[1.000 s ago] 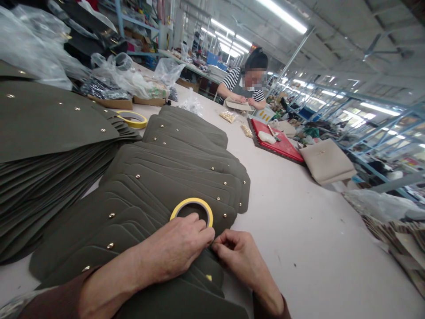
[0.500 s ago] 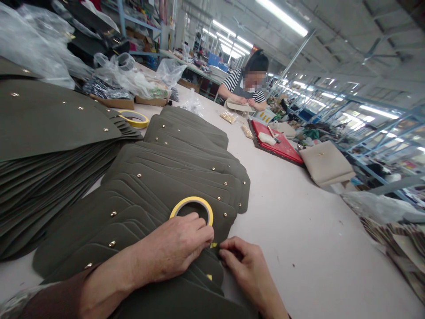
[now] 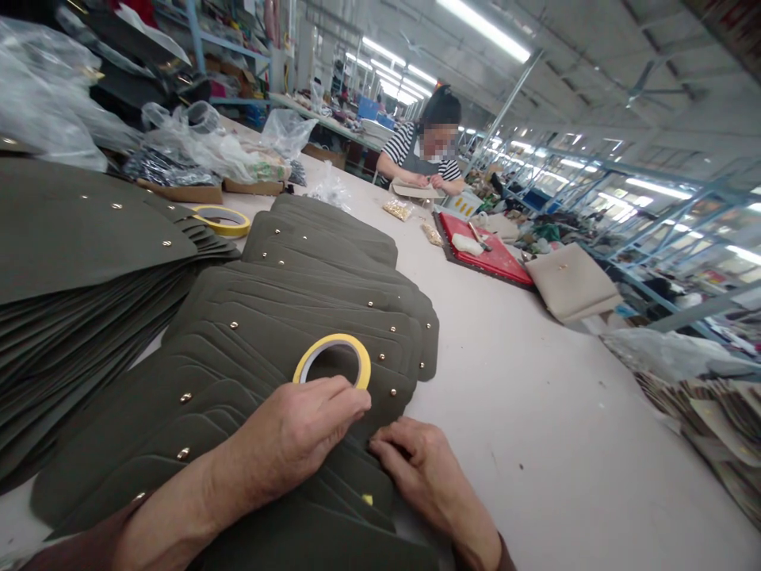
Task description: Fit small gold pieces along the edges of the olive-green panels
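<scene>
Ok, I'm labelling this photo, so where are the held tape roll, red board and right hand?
Held tape roll [image 3: 365, 361]: head view, right rim.
Red board [image 3: 506, 263]: head view, bare top.
Right hand [image 3: 423, 464]: head view, its back.

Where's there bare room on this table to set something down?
The broadest bare patch of tabletop lies right of the right hand, bordered by studded olive panels, red board, beige panel and clear plastic. A narrower strip separates panels from board. Left is crowded: fanned panels, yellow tape roll, plastic bags.
</scene>
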`<action>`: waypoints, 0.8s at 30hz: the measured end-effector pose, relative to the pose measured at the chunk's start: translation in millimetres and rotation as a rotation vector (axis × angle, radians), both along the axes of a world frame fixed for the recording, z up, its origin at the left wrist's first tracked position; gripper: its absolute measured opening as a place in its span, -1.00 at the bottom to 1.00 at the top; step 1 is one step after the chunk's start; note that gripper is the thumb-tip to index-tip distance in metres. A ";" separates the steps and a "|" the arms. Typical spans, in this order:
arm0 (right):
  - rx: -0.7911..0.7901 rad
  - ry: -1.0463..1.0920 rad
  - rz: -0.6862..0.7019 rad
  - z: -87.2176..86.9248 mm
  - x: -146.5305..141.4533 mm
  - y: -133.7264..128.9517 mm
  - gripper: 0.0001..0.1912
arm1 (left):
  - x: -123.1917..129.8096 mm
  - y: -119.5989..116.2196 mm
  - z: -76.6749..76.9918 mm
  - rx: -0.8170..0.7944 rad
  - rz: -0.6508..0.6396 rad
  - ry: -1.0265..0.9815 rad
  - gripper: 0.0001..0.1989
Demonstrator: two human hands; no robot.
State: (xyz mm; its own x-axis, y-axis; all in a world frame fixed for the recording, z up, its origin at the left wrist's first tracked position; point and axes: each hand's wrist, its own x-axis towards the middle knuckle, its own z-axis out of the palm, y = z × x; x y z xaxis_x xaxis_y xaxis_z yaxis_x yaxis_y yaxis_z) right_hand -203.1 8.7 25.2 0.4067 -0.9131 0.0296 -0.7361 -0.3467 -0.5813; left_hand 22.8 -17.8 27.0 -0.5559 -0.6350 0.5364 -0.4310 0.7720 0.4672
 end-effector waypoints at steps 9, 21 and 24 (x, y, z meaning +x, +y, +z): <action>-0.188 -0.368 -0.103 8.8 9.8 -2.8 -0.81 | 5.9 2.3 -7.2 -0.047 0.074 -0.053 -0.60; -0.667 -0.250 0.120 0.2 27.6 -8.4 -0.81 | -3.1 7.0 -4.6 0.023 0.038 -0.066 -0.76; -0.746 -0.214 0.076 -2.6 29.3 -5.9 -0.81 | -4.1 7.9 -5.1 0.017 0.044 -0.092 -0.83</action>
